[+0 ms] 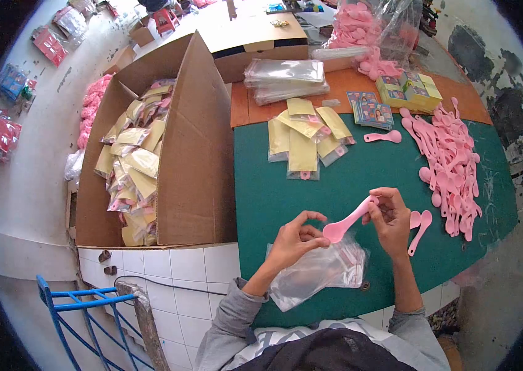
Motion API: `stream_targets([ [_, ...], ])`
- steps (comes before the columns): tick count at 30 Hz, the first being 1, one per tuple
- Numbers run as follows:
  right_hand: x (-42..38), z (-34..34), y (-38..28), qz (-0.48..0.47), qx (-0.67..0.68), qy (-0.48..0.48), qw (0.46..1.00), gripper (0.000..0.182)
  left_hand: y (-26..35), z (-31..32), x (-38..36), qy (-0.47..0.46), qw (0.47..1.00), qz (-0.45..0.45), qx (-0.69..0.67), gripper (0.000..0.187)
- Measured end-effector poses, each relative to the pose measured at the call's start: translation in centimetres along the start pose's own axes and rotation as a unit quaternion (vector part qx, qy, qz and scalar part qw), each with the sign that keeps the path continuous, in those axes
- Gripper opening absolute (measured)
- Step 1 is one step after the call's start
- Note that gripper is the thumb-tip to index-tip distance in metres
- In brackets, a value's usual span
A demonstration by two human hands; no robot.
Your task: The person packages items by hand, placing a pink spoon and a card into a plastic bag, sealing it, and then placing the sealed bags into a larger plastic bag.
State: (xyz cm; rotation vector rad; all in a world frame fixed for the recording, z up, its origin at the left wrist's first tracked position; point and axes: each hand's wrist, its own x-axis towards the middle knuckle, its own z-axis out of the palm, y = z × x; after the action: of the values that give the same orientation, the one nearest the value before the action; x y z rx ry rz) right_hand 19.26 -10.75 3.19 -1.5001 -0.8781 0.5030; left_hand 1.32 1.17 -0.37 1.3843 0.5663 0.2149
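Observation:
A pink plastic spoon (pixel 353 221) is pinched at its handle end by the fingers of my right hand (pixel 389 221), bowl pointing left and down. My left hand (pixel 299 240) is curled at the spoon's bowl, thumb and fingers around the mouth of a clear plastic bag (pixel 311 276); the film is hard to see there. More clear bags (pixel 352 264) lie flat beneath on the green tabletop (pixel 261 204). Right of my right hand lie two loose pink spoons (pixel 421 232).
A heap of pink spoons (pixel 450 167) covers the right side. Filled packets with yellow cards (pixel 303 151), a single spoon (pixel 382 136), printed cards (pixel 369 110) and stacked bags (pixel 286 74) lie farther back. A tall carton (pixel 193 148) of packets stands left, near a blue metal frame (pixel 82 306).

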Motion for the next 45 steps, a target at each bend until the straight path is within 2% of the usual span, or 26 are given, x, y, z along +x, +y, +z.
stream_targets([
  [3,-0.2,-0.1,0.0,-0.013,-0.004,-0.020,1.000,0.020,0.4,0.2,0.1,0.017,0.999,-0.033,0.005,0.042],
  [6,-0.3,0.5,-0.3,-0.005,-0.040,-0.064,0.997,0.021,-0.3,0.4,0.3,0.006,1.000,-0.005,-0.028,0.042],
  [9,-0.2,0.5,-0.3,-0.008,-0.072,-0.090,0.993,0.020,-0.4,0.6,0.3,-0.023,0.995,0.012,-0.100,0.037],
  [12,-0.3,0.5,-0.1,0.022,-0.037,-0.090,0.995,0.018,-0.2,0.9,0.3,-0.016,0.977,0.042,-0.207,0.033],
  [15,-0.3,0.5,-0.4,0.033,0.002,-0.056,0.998,0.019,-0.6,0.1,0.2,-0.056,0.996,0.063,-0.030,0.030],
  [18,-0.3,0.3,0.2,0.005,0.016,-0.034,0.999,0.021,-0.8,0.1,0.0,-0.086,0.995,0.036,-0.039,0.035],
  [21,0.4,-0.1,-0.3,-0.082,-0.014,-0.153,0.985,0.041,1.4,0.1,-0.6,-0.082,0.994,0.031,-0.059,0.035],
  [24,2.2,1.0,-1.8,-0.179,-0.031,-0.270,0.946,0.065,1.6,0.0,-0.5,-0.035,0.993,-0.001,-0.116,0.033],
  [25,3.1,0.7,-1.5,-0.155,-0.013,-0.324,0.933,0.069,2.0,-0.1,-0.5,-0.034,0.990,0.027,-0.137,0.032],
  [27,8.2,-0.6,0.2,-0.193,-0.016,-0.289,0.938,0.059,2.8,-0.1,-0.5,-0.032,0.980,0.080,-0.178,0.031],
  [28,11.5,-1.7,0.5,-0.183,-0.150,-0.224,0.945,0.065,3.0,-0.2,-0.7,-0.043,0.978,0.085,-0.184,0.031],
  [29,14.4,-3.1,2.5,-0.138,-0.258,-0.079,0.953,0.058,3.2,-0.3,-0.8,-0.053,0.976,0.090,-0.190,0.031],
  [30,17.9,-4.9,6.3,-0.167,-0.375,0.036,0.911,0.052,3.3,-0.6,-1.0,-0.061,0.974,0.096,-0.194,0.030],
  [32,20.3,-6.7,8.8,-0.096,-0.568,0.140,0.805,0.047,3.3,-0.7,-1.3,-0.065,0.980,0.087,-0.168,0.030],
  [35,21.9,-7.6,12.0,0.009,-0.632,0.112,0.767,0.046,3.0,-1.0,-1.3,-0.059,0.981,0.085,-0.163,0.030],
  [38,21.2,-7.0,11.9,-0.050,-0.650,0.204,0.730,0.034,2.8,-1.0,-1.0,-0.054,0.981,0.081,-0.165,0.032],
  [41,20.6,-7.5,11.1,-0.171,-0.542,0.230,0.790,0.025,2.4,-1.0,-1.0,-0.059,0.983,0.071,-0.160,0.033],
  [43,18.3,-6.2,7.5,-0.122,-0.356,0.147,0.915,0.018,2.4,-1.2,-1.1,-0.056,0.985,0.061,-0.154,0.033],
  [45,13.5,-3.7,2.0,-0.069,-0.125,0.029,0.989,0.014,2.6,-1.4,-0.9,-0.053,0.987,0.044,-0.144,0.033],
])
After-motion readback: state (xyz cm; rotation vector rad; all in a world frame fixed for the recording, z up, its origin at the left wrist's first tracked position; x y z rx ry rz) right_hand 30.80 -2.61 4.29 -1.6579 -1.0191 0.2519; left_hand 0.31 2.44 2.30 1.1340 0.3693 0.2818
